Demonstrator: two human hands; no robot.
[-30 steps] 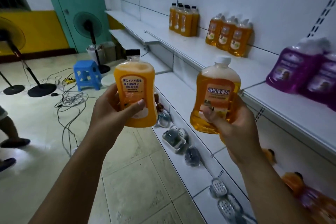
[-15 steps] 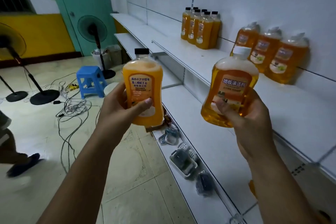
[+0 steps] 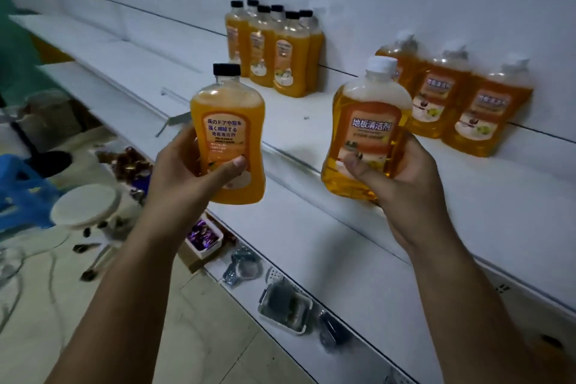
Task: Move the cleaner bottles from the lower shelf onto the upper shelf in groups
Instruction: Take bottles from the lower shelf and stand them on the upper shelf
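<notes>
**Two bottles aloft, two groups to match**

The upper shelf (image 3: 498, 184) runs wide and white along the wall. On it stand a black-capped group (image 3: 274, 50) of six, packed tight at the back, and to its right a white-capped group (image 3: 452, 93) of three in a row against the wall. Both carried bottles are in the air in front of that shelf, not yet set down. The left hand (image 3: 187, 171) is wrapped round the lower half of a black-capped bottle (image 3: 229, 140), thumb across the label. The right hand (image 3: 402, 178) clasps a white-capped bottle (image 3: 367, 134) round its base, upright, just in front of its own kind.

The likeliest slip is a mix-up. Both liquids are orange, and only caps and labels tell them apart, so a bottle put down among the wrong neighbours would spoil the grouping. The three white-capped ones appear to lean rather than stand square, so a nudge from the incoming bottle could tip one along the row. Each hold sits low on a smooth, full bottle; a loosened thumb could let it drop onto the shelf below (image 3: 311, 243) or the floor.

I see nothing standing between the hands and either group. On the floor to the left are a blue stool (image 3: 18, 184) and a round white stool (image 3: 85, 204). Down at the foot of the shelving lie a white tray (image 3: 204, 237) of purple-wrapped bits and a mesh basket (image 3: 285, 305), well below the hands.
</notes>
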